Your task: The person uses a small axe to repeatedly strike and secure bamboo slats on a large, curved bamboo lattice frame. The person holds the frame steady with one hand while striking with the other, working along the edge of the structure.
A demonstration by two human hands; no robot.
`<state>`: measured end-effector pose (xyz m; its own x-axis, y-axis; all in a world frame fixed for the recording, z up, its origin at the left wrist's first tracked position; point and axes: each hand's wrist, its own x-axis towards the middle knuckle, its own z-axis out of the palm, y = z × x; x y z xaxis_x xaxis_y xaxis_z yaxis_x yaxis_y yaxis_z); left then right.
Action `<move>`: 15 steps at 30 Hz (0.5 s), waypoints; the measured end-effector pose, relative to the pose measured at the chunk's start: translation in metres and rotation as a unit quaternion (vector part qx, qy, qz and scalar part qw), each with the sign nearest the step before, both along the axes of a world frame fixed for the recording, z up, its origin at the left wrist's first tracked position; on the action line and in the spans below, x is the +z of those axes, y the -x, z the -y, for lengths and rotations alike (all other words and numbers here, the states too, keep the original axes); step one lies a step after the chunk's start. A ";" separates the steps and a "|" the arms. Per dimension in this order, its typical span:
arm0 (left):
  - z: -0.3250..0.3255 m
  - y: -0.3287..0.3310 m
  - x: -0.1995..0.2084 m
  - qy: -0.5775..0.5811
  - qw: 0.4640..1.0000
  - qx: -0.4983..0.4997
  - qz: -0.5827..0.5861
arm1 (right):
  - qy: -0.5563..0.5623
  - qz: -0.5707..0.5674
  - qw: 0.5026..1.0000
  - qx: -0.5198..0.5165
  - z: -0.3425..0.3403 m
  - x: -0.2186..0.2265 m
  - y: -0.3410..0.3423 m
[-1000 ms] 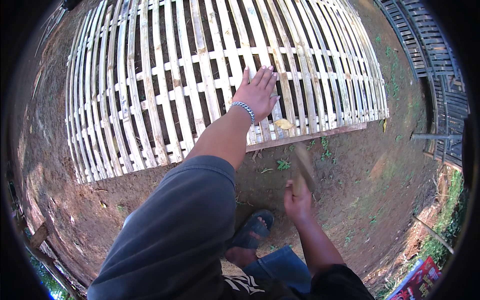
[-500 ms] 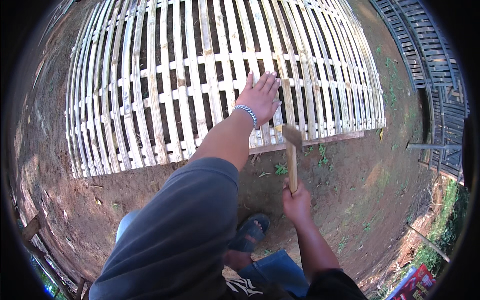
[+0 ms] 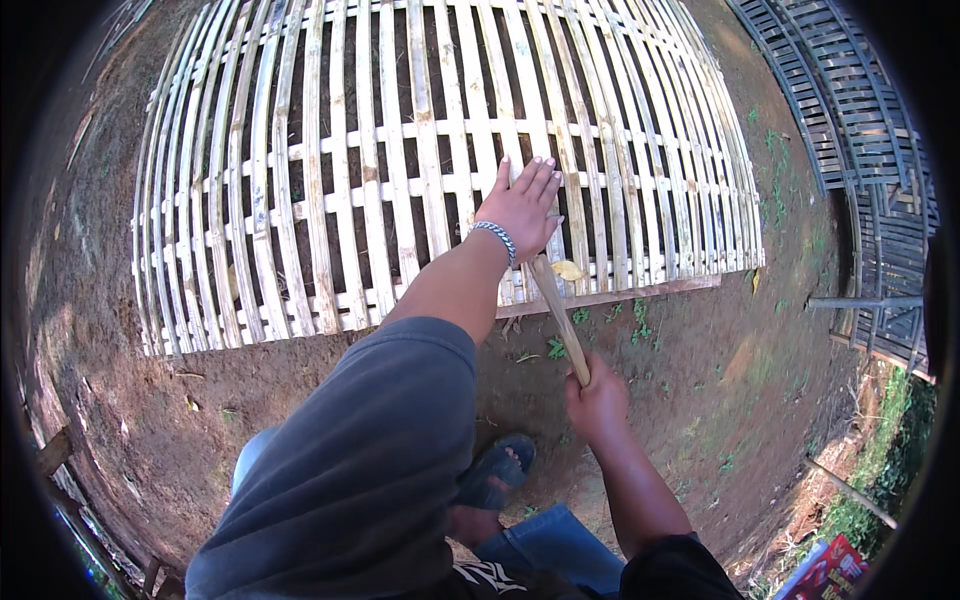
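Note:
My left hand (image 3: 518, 212), with a chain bracelet (image 3: 495, 237) at the wrist, lies palm down on a panel of pale bamboo slats (image 3: 330, 180), fingers stretched out. Thin crosswise strips join the slats. Closed round the lower end of a wooden handle is my right hand (image 3: 598, 398). The handle belongs to a hammer (image 3: 562, 315), which slants up toward the panel's near edge. Its head is hidden by my left hand now; the earlier frame shows it only blurred.
A yellow leaf (image 3: 568, 270) rests at the panel's near edge. Bare brown soil (image 3: 700, 400) with small weeds surrounds it. Dark slatted bamboo panels (image 3: 860, 120) stand at the right, and a pole (image 3: 850, 490) lies lower right. My sandalled foot (image 3: 497, 470) is below the panel.
The hammer has swung up and left, its head passing from the right of my left hand to behind it. My left hand stays on the slats. The view has shifted slightly.

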<state>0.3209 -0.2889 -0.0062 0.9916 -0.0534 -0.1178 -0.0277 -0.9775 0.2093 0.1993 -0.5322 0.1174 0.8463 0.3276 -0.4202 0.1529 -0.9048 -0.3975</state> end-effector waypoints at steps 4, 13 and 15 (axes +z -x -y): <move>0.001 -0.001 0.002 0.003 1.000 -0.006 -0.007 | 0.037 -0.031 0.999 0.003 0.018 -0.025 -0.003; 0.000 -0.001 0.004 0.004 1.000 -0.003 -0.001 | -0.152 0.042 0.986 -0.057 0.019 -0.037 0.009; -0.002 0.001 0.008 -0.003 1.000 -0.004 -0.007 | 0.041 -0.070 0.995 -0.054 0.029 -0.046 0.007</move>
<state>0.3202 -0.2872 0.0016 0.9893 -0.0596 -0.1329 -0.0317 -0.9786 0.2033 0.1927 -0.5609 0.0711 0.8060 0.1973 -0.5580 0.0004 -0.9430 -0.3328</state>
